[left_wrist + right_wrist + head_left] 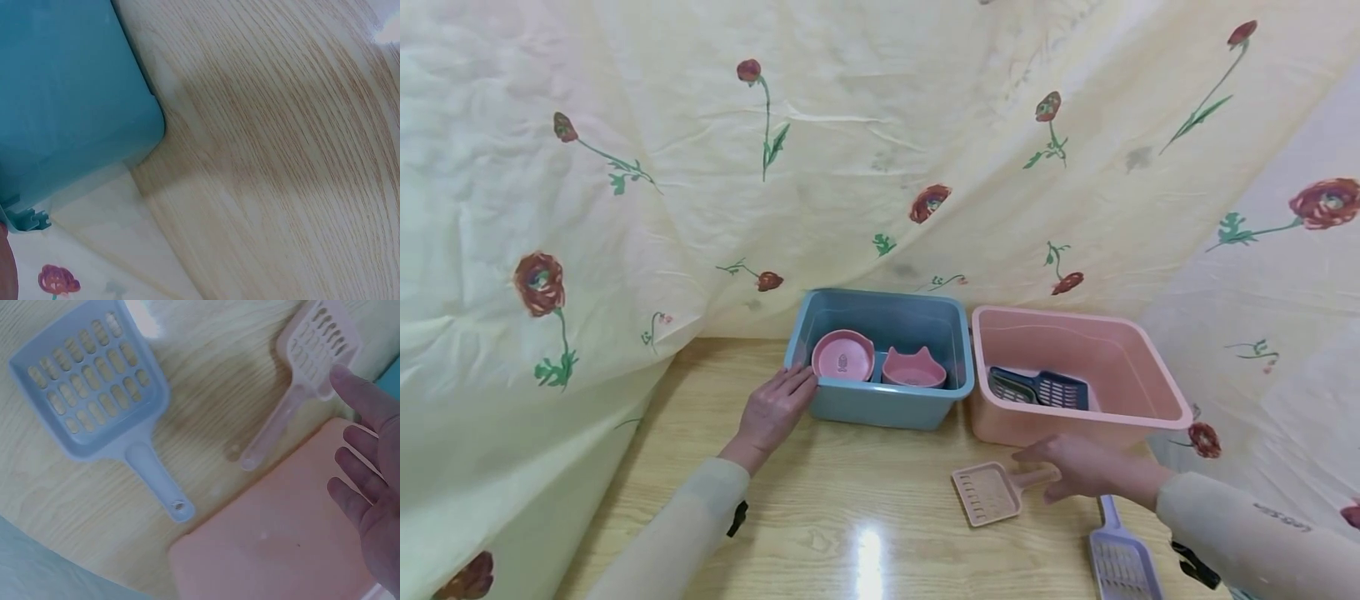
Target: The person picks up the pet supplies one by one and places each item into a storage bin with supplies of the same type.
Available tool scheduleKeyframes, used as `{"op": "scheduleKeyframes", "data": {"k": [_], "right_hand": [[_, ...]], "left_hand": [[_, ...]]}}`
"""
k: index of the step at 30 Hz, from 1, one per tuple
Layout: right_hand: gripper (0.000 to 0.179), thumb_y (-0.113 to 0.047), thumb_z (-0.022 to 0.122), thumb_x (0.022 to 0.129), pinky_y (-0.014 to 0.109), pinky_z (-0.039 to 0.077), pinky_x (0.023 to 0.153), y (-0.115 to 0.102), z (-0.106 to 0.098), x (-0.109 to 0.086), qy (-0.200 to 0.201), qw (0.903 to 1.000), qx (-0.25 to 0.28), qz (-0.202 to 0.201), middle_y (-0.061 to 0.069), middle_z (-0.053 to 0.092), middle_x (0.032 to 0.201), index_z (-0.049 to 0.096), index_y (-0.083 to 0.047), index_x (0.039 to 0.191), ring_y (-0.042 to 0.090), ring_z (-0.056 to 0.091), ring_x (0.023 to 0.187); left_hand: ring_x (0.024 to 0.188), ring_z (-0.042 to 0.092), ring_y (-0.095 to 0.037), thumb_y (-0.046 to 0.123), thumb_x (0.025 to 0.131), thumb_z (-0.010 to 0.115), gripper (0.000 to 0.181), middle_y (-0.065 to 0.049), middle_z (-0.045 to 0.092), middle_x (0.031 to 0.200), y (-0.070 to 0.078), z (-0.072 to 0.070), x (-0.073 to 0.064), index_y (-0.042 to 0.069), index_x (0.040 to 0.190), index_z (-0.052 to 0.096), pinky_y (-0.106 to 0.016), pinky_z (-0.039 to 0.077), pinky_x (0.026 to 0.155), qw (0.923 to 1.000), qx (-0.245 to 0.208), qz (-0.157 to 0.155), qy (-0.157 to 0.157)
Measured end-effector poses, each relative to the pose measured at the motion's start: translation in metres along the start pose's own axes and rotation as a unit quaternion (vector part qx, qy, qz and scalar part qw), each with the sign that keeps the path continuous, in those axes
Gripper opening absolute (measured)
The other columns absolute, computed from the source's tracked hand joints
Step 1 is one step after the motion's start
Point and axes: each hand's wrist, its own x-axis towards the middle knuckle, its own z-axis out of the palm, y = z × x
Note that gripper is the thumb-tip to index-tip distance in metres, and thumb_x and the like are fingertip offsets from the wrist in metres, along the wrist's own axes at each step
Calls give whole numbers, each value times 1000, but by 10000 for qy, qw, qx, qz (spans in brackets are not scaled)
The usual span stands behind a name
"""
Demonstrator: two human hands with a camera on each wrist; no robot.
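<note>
My left hand (779, 402) rests on the front left corner of a blue bin (880, 408), its fingers fairly straight on the rim; the thumb is hidden in the head view. Inside that bin lie a round pink bowl (843, 357) and a pink cat-eared bowl (913, 368). My right hand (1075, 467) hovers with spread fingers over the handle end of a pale pink litter scoop (987, 493) on the table. In the right wrist view, a gap shows between the fingers and the pink scoop's handle (273, 430), and the hand holds nothing.
A pink bin (1075, 429) stands right of the blue one, holding dark litter scoops (1060, 390). A lavender litter scoop (1122, 560) lies at the table's front right. Flowered cloth (865, 150) hangs behind and beside the wooden table (820, 508).
</note>
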Motion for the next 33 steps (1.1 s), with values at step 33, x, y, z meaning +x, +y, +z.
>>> {"op": "scheduleKeyframes", "data": {"k": [33], "right_hand": [[63, -27, 88, 62, 41, 54, 84, 41, 61, 9, 405, 9979, -45, -503, 6, 69, 112, 66, -7, 118, 24, 64, 100]], "left_hand": [[105, 67, -28, 11, 80, 78, 36, -11, 70, 113, -1, 1, 0, 8, 114, 68, -43, 55, 88, 9999, -48, 6, -124]]}}
